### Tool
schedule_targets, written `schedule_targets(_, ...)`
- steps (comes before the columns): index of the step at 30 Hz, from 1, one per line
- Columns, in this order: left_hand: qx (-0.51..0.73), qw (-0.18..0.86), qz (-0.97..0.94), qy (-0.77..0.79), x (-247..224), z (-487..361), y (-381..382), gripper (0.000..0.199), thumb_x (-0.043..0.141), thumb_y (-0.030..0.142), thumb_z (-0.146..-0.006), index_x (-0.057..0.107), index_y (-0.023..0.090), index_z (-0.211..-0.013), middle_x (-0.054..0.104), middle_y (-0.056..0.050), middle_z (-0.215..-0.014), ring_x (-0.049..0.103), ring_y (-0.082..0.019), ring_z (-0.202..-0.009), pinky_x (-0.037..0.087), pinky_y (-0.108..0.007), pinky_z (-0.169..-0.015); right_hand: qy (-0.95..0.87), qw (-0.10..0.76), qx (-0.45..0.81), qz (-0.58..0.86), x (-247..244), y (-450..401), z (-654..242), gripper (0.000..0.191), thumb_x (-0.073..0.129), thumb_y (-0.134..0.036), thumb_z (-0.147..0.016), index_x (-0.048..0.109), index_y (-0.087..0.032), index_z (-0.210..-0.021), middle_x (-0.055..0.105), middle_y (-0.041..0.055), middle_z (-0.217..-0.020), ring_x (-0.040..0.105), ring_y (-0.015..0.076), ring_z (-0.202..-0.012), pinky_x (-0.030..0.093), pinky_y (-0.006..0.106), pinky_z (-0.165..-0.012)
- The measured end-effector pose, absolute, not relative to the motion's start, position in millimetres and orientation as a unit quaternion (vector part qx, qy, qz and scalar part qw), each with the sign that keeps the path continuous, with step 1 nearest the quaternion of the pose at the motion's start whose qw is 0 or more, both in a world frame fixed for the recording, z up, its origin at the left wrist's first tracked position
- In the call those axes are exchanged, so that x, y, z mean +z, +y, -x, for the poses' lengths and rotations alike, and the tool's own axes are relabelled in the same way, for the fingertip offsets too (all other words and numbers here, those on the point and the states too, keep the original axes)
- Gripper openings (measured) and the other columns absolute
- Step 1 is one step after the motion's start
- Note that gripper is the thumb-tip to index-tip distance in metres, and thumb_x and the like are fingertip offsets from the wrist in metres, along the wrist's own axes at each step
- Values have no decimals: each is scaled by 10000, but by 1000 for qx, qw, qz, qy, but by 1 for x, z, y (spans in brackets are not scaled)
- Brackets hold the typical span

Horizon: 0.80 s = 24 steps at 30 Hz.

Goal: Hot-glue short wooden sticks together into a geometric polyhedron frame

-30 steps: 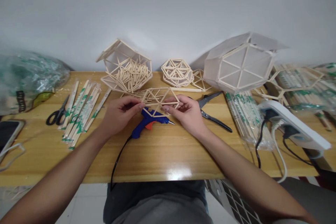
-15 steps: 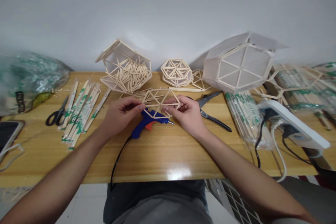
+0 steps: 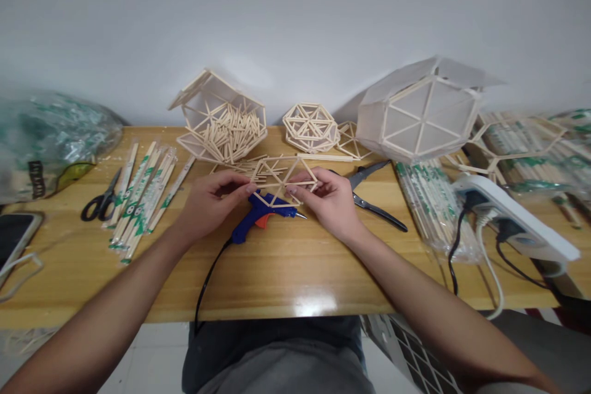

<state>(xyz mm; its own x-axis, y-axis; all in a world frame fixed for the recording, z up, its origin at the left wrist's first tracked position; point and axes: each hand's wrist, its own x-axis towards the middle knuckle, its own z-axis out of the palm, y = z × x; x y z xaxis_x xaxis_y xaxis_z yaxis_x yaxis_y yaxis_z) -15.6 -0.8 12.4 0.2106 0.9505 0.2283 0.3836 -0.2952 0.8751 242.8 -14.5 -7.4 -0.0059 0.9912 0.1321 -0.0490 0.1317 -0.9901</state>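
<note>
Between my hands is a hexagonal frame of wooden sticks (image 3: pixel 269 203) with spokes meeting in the middle. My left hand (image 3: pixel 216 200) pinches its left corner, and my right hand (image 3: pixel 330 200) grips its right side, thumb near the centre. Directly below the frame lies a blue hot glue gun (image 3: pixel 256 217) with an orange trigger, its nozzle pointing right and its black cord running to the table's front edge. Loose cut sticks (image 3: pixel 240 166) lie just behind the frame. Right of my right hand rest black-handled pliers or cutters (image 3: pixel 381 212), partly hidden by that hand.
A lined stick bowl full of short sticks (image 3: pixel 235 129), a small stick polyhedron (image 3: pixel 310 127) and a large papered one (image 3: pixel 422 114) stand by the wall. Scissors (image 3: pixel 99 202) and wrapped chopsticks (image 3: pixel 143 197) lie left; chopstick packs (image 3: pixel 434 209) and a corded power strip (image 3: pixel 517 218) lie right.
Almost nothing differs. Both hands keep the same hold on the stick frame, and the things on the table stay where they were.
</note>
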Motion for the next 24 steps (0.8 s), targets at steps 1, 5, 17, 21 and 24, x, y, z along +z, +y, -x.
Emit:
schedule_targets(1, 405, 350, -695, 480, 13, 16, -1, 179, 825, 407, -998, 865, 233, -1000, 856, -19, -909, 787, -198, -827, 646, -301, -790, -523, 542, 479, 452, -7, -15, -243, 282, 1011, -488, -819, 882, -264, -933, 855, 6, -863, 729, 174, -713, 570, 314, -688)
schedule_targets(5, 404, 347, -695, 483, 12, 16, -2, 189, 830, 420, -993, 872, 238, -1020, 865, -22, -938, 798, -207, -857, 647, -307, -812, -522, 538, 481, 455, -7, -14, -243, 318, 1027, -515, -791, 878, -263, -916, 845, 6, -845, 723, 182, -707, 570, 322, -684)
schedule_targets(17, 390, 344, -709, 476, 11, 20, 0, 292, 826, 496, -984, 882, 226, -1077, 884, -55, -979, 808, -228, -873, 625, -317, -778, -534, 532, 471, 459, -5, -15, -244, 324, 984, -540, -836, 883, -252, -942, 862, 22, -883, 735, 188, -734, 585, 325, -700)
schedule_targets(21, 408, 315, -718, 467, 12, 20, -1, 262, 845, 460, -980, 872, 218, -1077, 878, -58, -973, 797, -211, -840, 607, -299, -728, -531, 538, 473, 453, -2, -16, -244, 321, 1001, -544, -818, 882, -268, -929, 864, 20, -880, 752, 201, -747, 603, 338, -716)
schedule_targets(24, 417, 277, -739, 451, 13, 21, -1, 234, 853, 441, -979, 867, 224, -1068, 857, -42, -922, 771, -188, -779, 601, -291, -714, -526, 537, 468, 465, 0, -17, -243, 320, 1004, -545, -814, 883, -270, -923, 863, 24, -874, 764, 214, -760, 614, 347, -713)
